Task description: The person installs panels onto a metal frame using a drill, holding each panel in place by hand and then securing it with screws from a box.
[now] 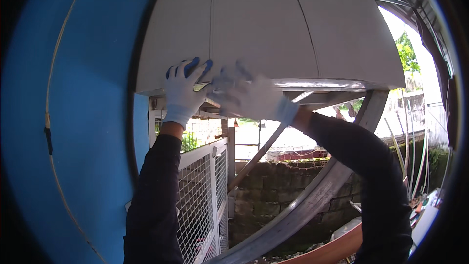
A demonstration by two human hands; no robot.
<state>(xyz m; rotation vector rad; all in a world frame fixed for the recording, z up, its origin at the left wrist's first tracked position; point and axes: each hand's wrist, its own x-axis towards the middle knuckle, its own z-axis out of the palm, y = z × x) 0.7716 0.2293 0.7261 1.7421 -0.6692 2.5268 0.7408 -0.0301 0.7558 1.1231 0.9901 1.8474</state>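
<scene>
A pale grey panelled surface [259,24] spans the upper middle, with dark seams running down it. My left hand [185,90], in a white work glove with blue fingertips, is raised to its lower edge. The fingers are apart and lie against the panel next to a seam. Just right of it, my right hand [251,93] wears the same kind of glove and is smeared by motion, so its fingers cannot be made out. It is near the shiny metal strip [322,84] along the panel's bottom edge.
On the left stands a blue wall [93,117] with a thin cable [50,68] hanging down it. Below the panel are a white wire-mesh gate [199,190], a curved metal beam [298,208] and a diagonal brace [259,155]. Behind them is a dark block wall [278,186].
</scene>
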